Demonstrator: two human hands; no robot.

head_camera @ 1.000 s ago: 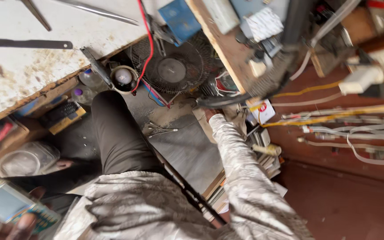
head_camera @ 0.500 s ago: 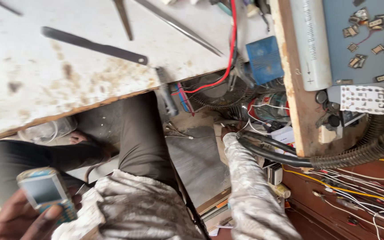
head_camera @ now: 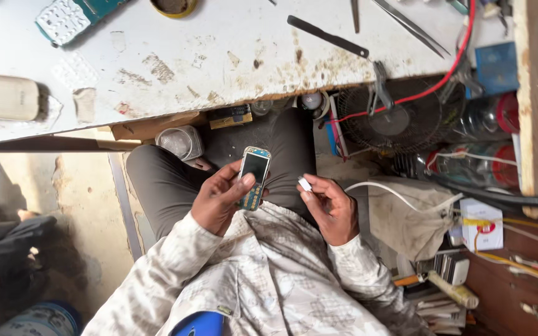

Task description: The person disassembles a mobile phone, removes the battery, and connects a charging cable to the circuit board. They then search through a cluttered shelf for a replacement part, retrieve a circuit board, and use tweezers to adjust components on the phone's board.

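While left hand (head_camera: 219,202) grips phone (head_camera: 253,177) — right hand (head_camera: 331,208) pinches sm. white part (head_camera: 305,184).

A small bare phone (head_camera: 254,176) — dark screen, keypad exposed — tilts upright beside a tiny white plug (head_camera: 305,184).

Stained white workbench (head_camera: 219,56), wooden shelf (head_camera: 527,124), cracked sunlit floor (head_camera: 76,186)

left hand (head_camera: 222,200) curled, gripping | right hand (head_camera: 331,208) apparently pinching
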